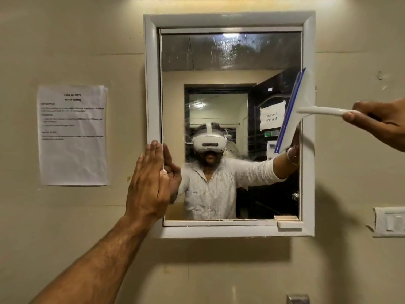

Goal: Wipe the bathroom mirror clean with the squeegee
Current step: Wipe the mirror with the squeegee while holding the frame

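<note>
Beige bathroom wall fills the view, seen from the person's head. At far left a printed paper sheet is stuck to the wall; its text is too blurred to read. To its right the left hand reaches up from the lower left, flat and grasping nothing, fingers together and pressed against the left edge of the mirror, where the glass meets the white frame. The mirror hangs at the centre; its upper band looks streaked and smeared. It reflects a person in a white shirt wearing a white headset, with a dark doorway behind. Toward the mirror's right edge the squeegee stands nearly upright, its blue blade tilted and against the glass, its white handle running out to the right. The right hand enters from the right edge, fingers closed around the end of that handle. Lower right, a white wall switch sits on the wall.
</note>
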Motion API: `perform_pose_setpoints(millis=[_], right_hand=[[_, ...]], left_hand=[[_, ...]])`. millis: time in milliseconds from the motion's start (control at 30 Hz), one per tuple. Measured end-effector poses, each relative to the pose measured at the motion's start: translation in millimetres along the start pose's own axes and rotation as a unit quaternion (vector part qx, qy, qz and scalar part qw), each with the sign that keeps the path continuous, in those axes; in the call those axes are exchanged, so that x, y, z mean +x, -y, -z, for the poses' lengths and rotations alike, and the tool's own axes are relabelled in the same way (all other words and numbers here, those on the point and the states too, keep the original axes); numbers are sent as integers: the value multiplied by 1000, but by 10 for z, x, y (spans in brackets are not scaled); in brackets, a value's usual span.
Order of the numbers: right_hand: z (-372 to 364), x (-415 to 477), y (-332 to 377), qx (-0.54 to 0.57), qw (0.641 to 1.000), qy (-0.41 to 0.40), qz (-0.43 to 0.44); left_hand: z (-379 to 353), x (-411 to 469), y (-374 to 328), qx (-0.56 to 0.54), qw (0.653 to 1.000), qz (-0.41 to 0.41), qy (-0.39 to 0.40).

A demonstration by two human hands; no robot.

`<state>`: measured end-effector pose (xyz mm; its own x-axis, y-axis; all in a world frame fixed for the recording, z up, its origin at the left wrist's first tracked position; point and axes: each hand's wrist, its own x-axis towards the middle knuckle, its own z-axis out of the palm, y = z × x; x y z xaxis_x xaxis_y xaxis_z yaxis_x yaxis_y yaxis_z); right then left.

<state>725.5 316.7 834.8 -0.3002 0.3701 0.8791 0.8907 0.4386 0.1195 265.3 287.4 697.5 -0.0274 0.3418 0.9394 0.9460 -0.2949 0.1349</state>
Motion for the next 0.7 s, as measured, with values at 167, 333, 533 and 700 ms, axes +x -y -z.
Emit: perform_pose_setpoints(millis=[167,333,533,700], right_hand=[[53,216,651,-23,990,6,136],[-100,673,1442,-23,964,24,265],[-315,1148,2035,-52,957,6,287],[-224,1495,1970,-12,973,-29,228]], left_hand=[[35,0,-10,4,1000,-7,7],[36,5,19,6,1000,-11,8],[34,-10,100,1,1000,-24,8],[-16,-8,58,-20,999,-28,-6]])
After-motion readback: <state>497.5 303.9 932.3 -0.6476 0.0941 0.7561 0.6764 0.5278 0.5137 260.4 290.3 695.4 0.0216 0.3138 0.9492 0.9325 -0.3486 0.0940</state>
